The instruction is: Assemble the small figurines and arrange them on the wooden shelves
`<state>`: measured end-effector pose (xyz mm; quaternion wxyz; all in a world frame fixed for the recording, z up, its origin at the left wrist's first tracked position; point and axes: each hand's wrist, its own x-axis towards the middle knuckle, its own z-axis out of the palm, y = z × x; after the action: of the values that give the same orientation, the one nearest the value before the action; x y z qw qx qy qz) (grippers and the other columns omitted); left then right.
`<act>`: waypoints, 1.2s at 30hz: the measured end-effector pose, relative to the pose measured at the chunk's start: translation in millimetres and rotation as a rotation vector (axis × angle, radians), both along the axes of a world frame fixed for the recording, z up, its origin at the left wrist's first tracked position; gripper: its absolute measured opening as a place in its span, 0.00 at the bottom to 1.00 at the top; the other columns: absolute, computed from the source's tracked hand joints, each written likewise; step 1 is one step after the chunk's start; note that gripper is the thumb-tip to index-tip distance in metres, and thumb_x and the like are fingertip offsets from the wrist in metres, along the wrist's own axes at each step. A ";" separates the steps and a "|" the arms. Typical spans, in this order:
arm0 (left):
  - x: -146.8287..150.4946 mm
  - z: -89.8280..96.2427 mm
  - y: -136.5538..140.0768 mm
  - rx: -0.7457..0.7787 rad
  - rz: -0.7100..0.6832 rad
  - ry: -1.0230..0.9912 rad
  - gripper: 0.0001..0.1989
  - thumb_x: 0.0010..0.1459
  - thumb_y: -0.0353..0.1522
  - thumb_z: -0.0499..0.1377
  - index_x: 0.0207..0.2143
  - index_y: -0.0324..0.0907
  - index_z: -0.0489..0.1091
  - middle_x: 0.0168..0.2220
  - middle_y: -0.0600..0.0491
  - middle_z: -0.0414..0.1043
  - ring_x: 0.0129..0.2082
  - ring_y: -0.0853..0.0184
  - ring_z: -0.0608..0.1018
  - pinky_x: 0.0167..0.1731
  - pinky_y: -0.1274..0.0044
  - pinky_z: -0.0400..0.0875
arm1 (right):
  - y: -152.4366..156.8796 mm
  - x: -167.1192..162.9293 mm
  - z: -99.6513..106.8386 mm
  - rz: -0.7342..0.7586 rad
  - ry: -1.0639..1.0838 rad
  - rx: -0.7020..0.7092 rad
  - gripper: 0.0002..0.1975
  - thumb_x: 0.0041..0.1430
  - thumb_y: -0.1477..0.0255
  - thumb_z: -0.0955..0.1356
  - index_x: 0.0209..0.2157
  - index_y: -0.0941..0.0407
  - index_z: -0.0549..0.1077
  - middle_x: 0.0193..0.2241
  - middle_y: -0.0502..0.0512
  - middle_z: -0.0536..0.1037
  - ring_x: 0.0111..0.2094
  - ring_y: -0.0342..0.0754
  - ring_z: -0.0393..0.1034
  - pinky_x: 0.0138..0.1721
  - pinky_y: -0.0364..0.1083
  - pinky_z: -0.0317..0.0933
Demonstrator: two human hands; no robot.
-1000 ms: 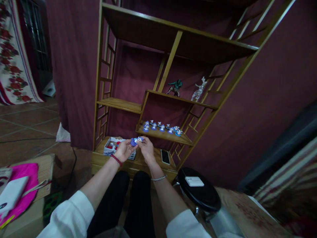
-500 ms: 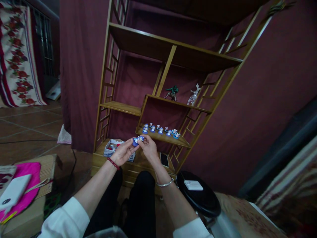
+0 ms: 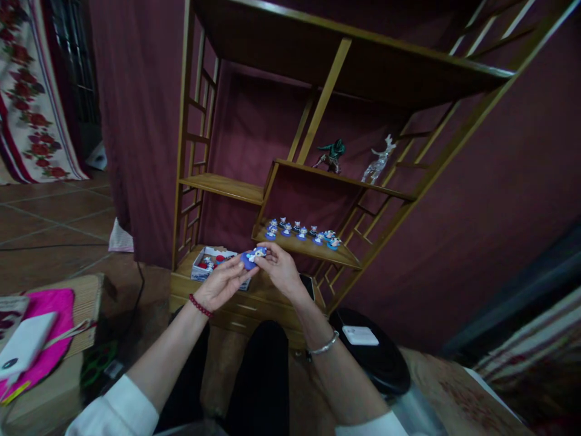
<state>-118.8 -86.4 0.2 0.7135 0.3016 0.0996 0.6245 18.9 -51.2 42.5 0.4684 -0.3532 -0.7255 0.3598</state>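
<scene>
A small purple-and-white figurine point(image 3: 253, 257) is held between both hands in front of the shelf unit. My left hand point(image 3: 222, 283) grips its round purple base with the fingertips, palm turned up. Thumb and fingers of my right hand point(image 3: 282, 270) pinch its other end. Behind, several similar figurines point(image 3: 302, 232) stand in rows on a low wooden shelf point(image 3: 313, 248). Below and left of my hands, an open box point(image 3: 198, 270) holds small red and white items, its right part hidden by my left hand.
Higher up stand a dark green figure point(image 3: 333, 154) and a clear deer figure point(image 3: 380, 160). A dark tablet-like slab point(image 3: 308, 284) lies behind my right wrist. To the right is a black-lidded bin point(image 3: 376, 357) with a white item point(image 3: 360, 335) on it; at left, a white power bank point(image 3: 27, 345) on pink cloth.
My view has moved closer to the shelf and tilted, so the unit looks larger. Both hands keep hold of the figurine, which seems slightly turned.
</scene>
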 end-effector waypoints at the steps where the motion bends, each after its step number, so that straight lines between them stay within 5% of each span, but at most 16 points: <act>1: -0.1 -1.5 0.7 0.000 0.005 0.008 0.12 0.50 0.21 0.56 0.39 0.33 0.69 0.42 0.46 0.69 0.45 0.64 0.70 0.50 0.70 0.60 | -0.8 -0.1 1.3 0.008 -0.004 -0.007 0.15 0.43 0.72 0.67 0.37 0.56 0.67 0.29 0.50 0.73 0.29 0.41 0.68 0.33 0.41 0.63; 36: 0.4 -11.0 24.1 -0.097 0.074 -0.025 0.05 0.50 0.28 0.58 0.31 0.36 0.70 0.30 0.51 0.72 0.31 0.70 0.74 0.35 0.79 0.68 | 22.0 -7.6 9.9 0.032 -0.147 0.094 0.14 0.47 0.72 0.66 0.38 0.55 0.68 0.32 0.50 0.74 0.30 0.42 0.70 0.33 0.42 0.65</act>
<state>-118.4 -62.3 -10.8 0.7049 0.2548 0.1320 0.6487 11.3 -29.2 52.4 0.4242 -0.3444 -0.7797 0.3058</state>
